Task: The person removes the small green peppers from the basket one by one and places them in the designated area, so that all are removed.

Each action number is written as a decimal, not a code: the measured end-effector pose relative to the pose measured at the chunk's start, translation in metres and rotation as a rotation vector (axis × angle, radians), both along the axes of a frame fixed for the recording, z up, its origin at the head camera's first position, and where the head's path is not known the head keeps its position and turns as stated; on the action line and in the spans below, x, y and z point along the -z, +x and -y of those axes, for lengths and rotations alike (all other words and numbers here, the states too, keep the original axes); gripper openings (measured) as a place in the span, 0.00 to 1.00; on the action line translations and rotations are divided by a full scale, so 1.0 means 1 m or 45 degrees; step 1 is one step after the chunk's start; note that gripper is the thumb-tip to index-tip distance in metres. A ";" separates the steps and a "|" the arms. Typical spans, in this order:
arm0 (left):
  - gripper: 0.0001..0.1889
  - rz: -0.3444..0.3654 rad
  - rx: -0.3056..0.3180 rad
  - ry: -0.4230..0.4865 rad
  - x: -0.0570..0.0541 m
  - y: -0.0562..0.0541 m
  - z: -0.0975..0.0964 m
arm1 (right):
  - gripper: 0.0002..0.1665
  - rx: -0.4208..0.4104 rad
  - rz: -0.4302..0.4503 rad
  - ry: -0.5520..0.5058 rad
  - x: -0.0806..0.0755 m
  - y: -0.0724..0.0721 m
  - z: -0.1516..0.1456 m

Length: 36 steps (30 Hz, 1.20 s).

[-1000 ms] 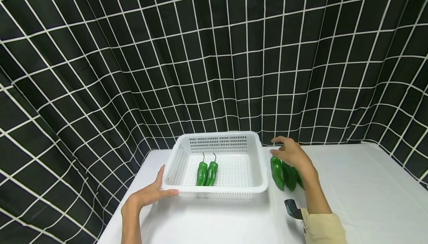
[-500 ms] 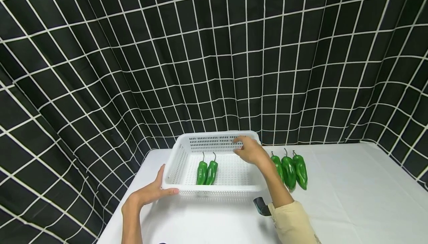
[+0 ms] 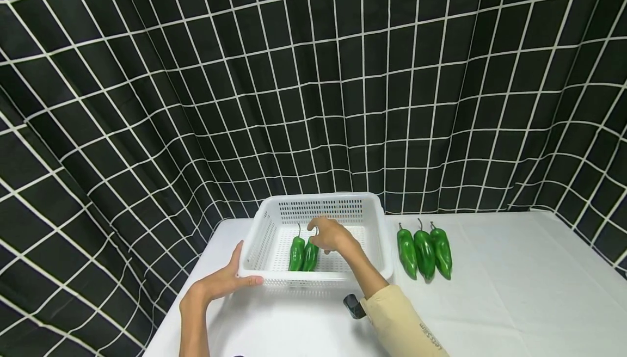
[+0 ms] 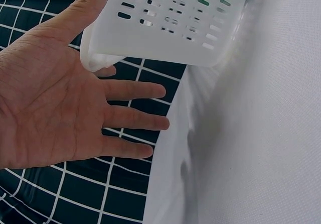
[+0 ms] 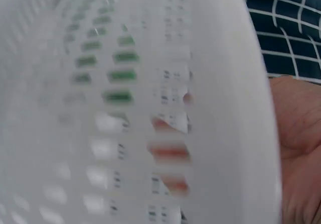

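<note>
My left hand [image 3: 222,281] braces the front-left corner of a white perforated plastic basket [image 3: 323,276]. Its thumb lies along the front rim; in the left wrist view its other visible fingers [image 4: 133,117] stretch out straight below the corner. Inside the basket lie two green peppers side by side, the left pepper [image 3: 296,254] and the right pepper [image 3: 310,259]. My right hand [image 3: 330,235] reaches in over the right wall, thumb and index finger spread at the stem end of the right pepper. The right wrist view mostly has the basket's wall, with part of that hand beyond the rim.
Right of the basket, three more green peppers [image 3: 424,253] lie in a row on the white tablecloth [image 3: 509,291]. A black curtain with a white grid [image 3: 343,101] hangs behind and at both sides. A dark wrist device [image 3: 354,307] is on my right sleeve.
My right hand has moved left from above the peppers on the table, across the basket's right wall, to the right pepper inside. The left hand and the basket have stayed put.
</note>
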<state>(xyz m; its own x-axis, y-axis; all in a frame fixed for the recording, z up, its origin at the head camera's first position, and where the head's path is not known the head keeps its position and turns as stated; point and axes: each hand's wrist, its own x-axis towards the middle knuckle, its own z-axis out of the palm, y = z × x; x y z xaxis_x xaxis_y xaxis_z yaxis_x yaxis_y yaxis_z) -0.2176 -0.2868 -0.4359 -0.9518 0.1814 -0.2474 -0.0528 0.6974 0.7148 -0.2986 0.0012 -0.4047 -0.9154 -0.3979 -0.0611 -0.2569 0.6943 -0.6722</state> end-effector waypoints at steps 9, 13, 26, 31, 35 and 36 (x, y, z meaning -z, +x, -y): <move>0.65 0.003 -0.004 -0.001 0.001 -0.001 0.001 | 0.24 0.037 0.118 0.040 0.019 0.002 0.022; 0.65 0.006 -0.010 -0.002 0.000 -0.001 0.000 | 0.25 0.037 0.160 0.075 0.026 0.002 0.024; 0.66 -0.005 -0.008 0.001 -0.001 0.000 -0.001 | 0.23 0.057 0.186 0.059 0.032 0.004 0.025; 0.66 -0.006 -0.004 -0.005 -0.002 -0.001 -0.002 | 0.22 0.069 0.182 0.000 0.032 0.003 0.024; 0.66 -0.001 -0.004 -0.001 -0.001 -0.001 -0.002 | 0.21 0.057 0.142 -0.012 0.033 0.001 0.023; 0.66 0.001 -0.004 0.002 -0.001 0.000 -0.002 | 0.21 0.053 0.130 -0.012 0.033 0.001 0.023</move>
